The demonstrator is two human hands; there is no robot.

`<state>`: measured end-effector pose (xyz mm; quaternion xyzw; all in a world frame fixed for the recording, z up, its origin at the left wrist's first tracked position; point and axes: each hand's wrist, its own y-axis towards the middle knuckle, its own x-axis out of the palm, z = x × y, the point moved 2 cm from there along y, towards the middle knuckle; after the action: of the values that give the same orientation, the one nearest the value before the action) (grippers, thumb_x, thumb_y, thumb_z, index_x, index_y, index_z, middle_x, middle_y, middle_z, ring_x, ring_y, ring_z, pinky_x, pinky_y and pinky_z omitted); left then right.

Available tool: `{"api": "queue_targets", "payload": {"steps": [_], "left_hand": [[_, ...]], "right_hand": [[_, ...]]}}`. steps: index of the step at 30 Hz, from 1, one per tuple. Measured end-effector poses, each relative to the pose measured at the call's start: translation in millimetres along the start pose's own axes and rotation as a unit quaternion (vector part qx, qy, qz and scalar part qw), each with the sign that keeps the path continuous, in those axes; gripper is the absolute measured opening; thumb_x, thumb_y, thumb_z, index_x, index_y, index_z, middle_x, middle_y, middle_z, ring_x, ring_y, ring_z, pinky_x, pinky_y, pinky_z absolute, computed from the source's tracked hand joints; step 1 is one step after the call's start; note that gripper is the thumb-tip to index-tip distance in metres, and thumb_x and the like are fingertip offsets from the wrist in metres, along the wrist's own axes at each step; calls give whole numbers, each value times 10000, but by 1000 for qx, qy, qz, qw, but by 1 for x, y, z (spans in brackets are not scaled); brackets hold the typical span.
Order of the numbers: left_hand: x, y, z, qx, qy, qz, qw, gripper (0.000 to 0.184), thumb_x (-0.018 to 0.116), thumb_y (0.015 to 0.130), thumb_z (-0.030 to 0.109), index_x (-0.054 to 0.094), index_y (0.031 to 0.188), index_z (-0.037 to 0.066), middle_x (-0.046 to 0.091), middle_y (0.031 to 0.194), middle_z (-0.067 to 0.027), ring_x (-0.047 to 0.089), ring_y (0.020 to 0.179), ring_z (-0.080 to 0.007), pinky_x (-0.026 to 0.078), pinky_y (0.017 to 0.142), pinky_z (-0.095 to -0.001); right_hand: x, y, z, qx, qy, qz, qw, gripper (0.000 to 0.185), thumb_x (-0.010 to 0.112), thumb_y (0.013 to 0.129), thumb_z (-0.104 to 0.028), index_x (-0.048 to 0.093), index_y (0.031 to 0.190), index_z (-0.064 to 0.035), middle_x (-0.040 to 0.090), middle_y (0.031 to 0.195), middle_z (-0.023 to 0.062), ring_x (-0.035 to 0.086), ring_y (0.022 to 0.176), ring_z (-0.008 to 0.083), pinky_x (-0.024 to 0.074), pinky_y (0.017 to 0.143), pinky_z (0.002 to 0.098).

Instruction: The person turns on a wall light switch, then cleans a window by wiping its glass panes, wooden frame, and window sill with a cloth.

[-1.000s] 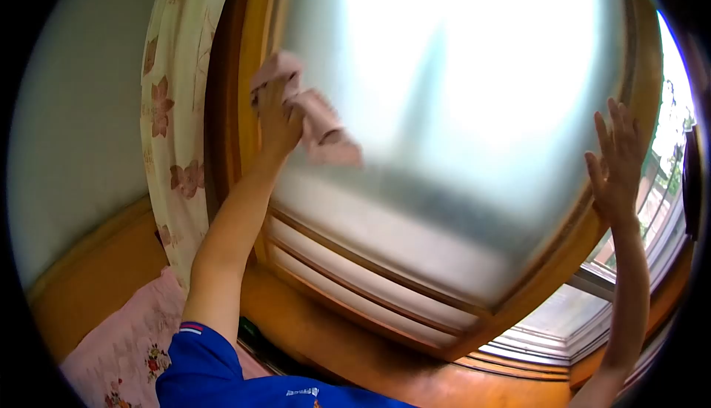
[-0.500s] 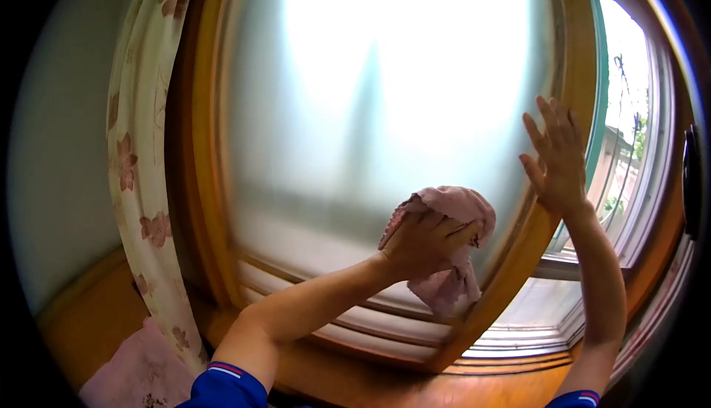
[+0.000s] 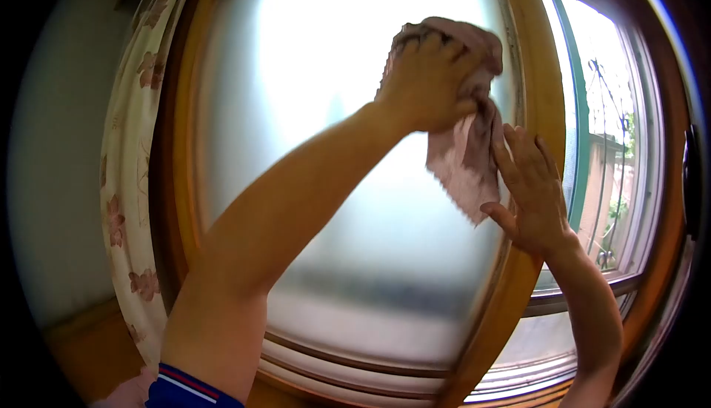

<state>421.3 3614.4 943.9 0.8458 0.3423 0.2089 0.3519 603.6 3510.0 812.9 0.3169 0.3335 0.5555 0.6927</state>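
My left hand [image 3: 429,82] presses a pink cloth [image 3: 470,167] against the upper right part of a frosted glass pane [image 3: 363,237]. Part of the cloth hangs down below the fingers. My right hand [image 3: 532,193], fingers spread and holding nothing, rests on the wooden frame [image 3: 511,289] at the pane's right edge, just beside the hanging cloth.
A flowered curtain [image 3: 122,215] hangs at the left, beside the wall [image 3: 63,148]. Right of the wooden frame, an outer window [image 3: 648,148] shows metal bars and greenery. Wooden slats [image 3: 355,360] cross below the glass. Pink fabric [image 3: 127,391] shows at the bottom left.
My left hand has swept with the cloth from the pane's left side to its lower right, then up to the upper right. The view has shifted; my right hand stays on the frame.
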Motion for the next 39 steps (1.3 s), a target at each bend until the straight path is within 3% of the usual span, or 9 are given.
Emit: {"api": "queue_targets", "payload": {"steps": [7, 11, 13, 20, 24, 27, 33, 36, 39], "left_hand": [[17, 86, -47, -14, 31, -22, 999, 661, 565, 896, 499, 501, 1414, 95, 556, 1377, -225, 512, 1234, -467, 392, 1057, -558], [3, 87, -119, 40, 74, -69, 994, 432, 493, 947, 376, 613, 1313, 181, 551, 1420, -141, 486, 1334, -334, 380, 1104, -512], [-9, 58, -169, 0, 130, -15, 991, 373, 456, 966, 311, 657, 1239, 156, 545, 1428, -107, 465, 1362, -278, 374, 1124, -475], [-83, -137, -357, 50, 348, 51, 935, 284, 486, 1005, 180, 611, 1256, 137, 605, 1289, -105, 557, 1253, -279, 498, 1017, -372], [-118, -186, -343, -145, 63, 31, 987, 419, 544, 989, 277, 526, 1368, 101, 573, 1314, -120, 515, 1292, -281, 415, 1092, -368], [-108, -199, -367, -357, -143, 56, 921, 511, 520, 1001, 374, 505, 1383, 36, 564, 1321, -131, 501, 1311, -260, 376, 1111, -365], [-55, -113, -292, -10, 129, 121, 984, 457, 627, 919, 353, 580, 1268, 62, 648, 1190, -100, 642, 1071, -217, 516, 909, -327], [-10, -34, -189, -111, -105, 104, 983, 474, 679, 807, 481, 700, 1128, 133, 725, 978, -59, 694, 893, -292, 551, 781, -416], [-2, 26, -56, 2, -8, 77, 997, 374, 693, 789, 408, 769, 1047, 148, 728, 1146, -41, 672, 1051, -279, 526, 917, -436]], "right_hand": [[-1, -1, -5, 18, -24, -18, 999, 832, 700, 854, -549, 424, 1506, -112, 402, 1538, 187, 355, 1442, 360, 238, 1212, 517], [3, -2, -6, 17, -52, -21, 998, 833, 713, 829, -568, 453, 1491, -134, 398, 1546, 181, 342, 1456, 364, 221, 1225, 520], [8, -5, -5, 6, -111, -49, 993, 835, 361, 953, -731, 358, 1549, -146, 326, 1596, 182, 278, 1494, 369, 190, 1227, 534], [10, -3, -5, -3, -114, -52, 992, 803, 389, 962, -706, 334, 1564, -177, 282, 1618, 176, 262, 1496, 383, 188, 1221, 549], [10, -3, -5, -3, -118, -49, 992, 787, 428, 960, -685, 341, 1563, -188, 269, 1625, 171, 256, 1499, 376, 188, 1221, 547], [8, -2, -7, 3, -121, -53, 991, 781, 457, 950, -683, 385, 1543, -180, 279, 1621, 169, 263, 1495, 376, 193, 1219, 544], [1, 3, -9, 19, -49, -24, 998, 736, 707, 847, -548, 514, 1456, -184, 373, 1576, 136, 342, 1447, 360, 238, 1213, 524], [3, 2, -7, 16, -43, -18, 999, 728, 710, 841, -539, 526, 1446, -178, 379, 1572, 136, 350, 1442, 363, 242, 1210, 530], [3, 2, -4, 1, -35, -14, 999, 720, 723, 831, -523, 541, 1428, -164, 401, 1544, 161, 356, 1434, 380, 250, 1200, 533]]}}
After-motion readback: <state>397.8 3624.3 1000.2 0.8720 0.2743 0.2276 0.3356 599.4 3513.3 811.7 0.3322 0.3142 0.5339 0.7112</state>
